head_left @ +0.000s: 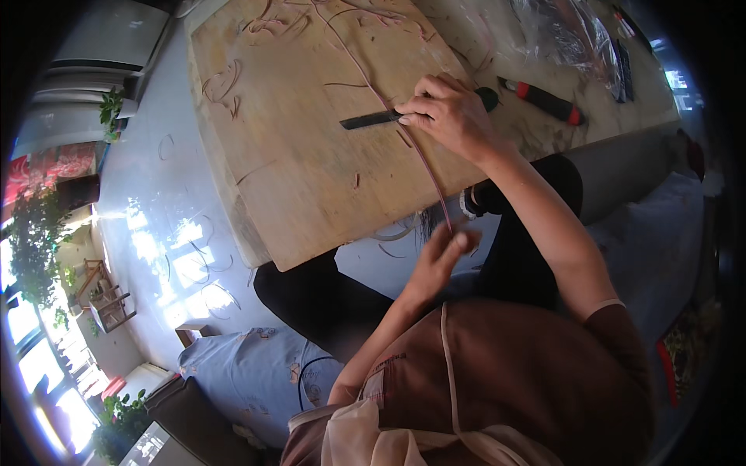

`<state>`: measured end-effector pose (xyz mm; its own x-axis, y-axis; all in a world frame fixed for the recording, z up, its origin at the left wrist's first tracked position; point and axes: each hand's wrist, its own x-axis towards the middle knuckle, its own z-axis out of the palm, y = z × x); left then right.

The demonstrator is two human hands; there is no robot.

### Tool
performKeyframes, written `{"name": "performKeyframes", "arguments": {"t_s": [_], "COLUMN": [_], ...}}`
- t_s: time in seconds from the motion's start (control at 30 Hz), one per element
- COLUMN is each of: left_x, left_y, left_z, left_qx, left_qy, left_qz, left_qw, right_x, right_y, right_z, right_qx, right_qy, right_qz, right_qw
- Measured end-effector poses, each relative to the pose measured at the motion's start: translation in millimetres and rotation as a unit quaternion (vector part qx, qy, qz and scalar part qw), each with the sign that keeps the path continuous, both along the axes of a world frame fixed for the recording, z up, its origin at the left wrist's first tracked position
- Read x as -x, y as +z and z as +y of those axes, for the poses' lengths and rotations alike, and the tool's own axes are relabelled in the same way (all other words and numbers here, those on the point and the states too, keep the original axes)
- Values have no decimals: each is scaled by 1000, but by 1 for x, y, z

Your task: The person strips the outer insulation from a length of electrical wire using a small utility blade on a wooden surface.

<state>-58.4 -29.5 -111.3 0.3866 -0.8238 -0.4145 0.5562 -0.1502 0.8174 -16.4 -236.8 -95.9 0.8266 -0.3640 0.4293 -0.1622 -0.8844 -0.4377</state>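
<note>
A thin pinkish strand (362, 74) runs down the wooden board (280, 145) and over its near edge. My right hand (449, 113) pinches a dark, flat, blade-like tool (367, 120), which lies across the strand. Whether its edge bites into the strand is hidden by my fingers. Below the board's near edge, my left hand (442, 253) is closed around the strand's lower length; its fingers are blurred. A dark green rounded object (487, 99) shows partly behind my right hand. Curled shavings (224, 87) lie on the board.
Right of the board, a red-and-black utility knife (548, 103) lies on the table with its blade out, near a clear plastic bag (559, 35). Shavings (198, 256) are scattered over the floor. My knees are under the board's near edge. A blue cloth-covered seat (256, 361) stands at lower left.
</note>
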Motion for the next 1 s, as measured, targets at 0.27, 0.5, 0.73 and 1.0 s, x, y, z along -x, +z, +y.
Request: {"name": "performKeyframes", "arguments": {"t_s": [0.27, 0.5, 0.73, 1.0], "left_x": [-6, -10, -5, -8], "left_y": [-4, -3, -16, -17], "left_z": [-20, -13, -12, -15], "left_qx": [-51, -52, -17, 4], "left_qy": [126, 108, 109, 125], "left_qz": [136, 161, 150, 187], "left_qw": [981, 980, 983, 974], "right_x": [5, -4, -12, -38], "right_y": [-1, -5, 3, -12], "right_z": [-3, -5, 3, -4], "right_qx": [-2, -5, 18, 43], "right_qy": [9, 1, -45, -88], "right_qz": [-7, 3, 25, -25], "right_qw": [1000, 1000, 999, 995]}}
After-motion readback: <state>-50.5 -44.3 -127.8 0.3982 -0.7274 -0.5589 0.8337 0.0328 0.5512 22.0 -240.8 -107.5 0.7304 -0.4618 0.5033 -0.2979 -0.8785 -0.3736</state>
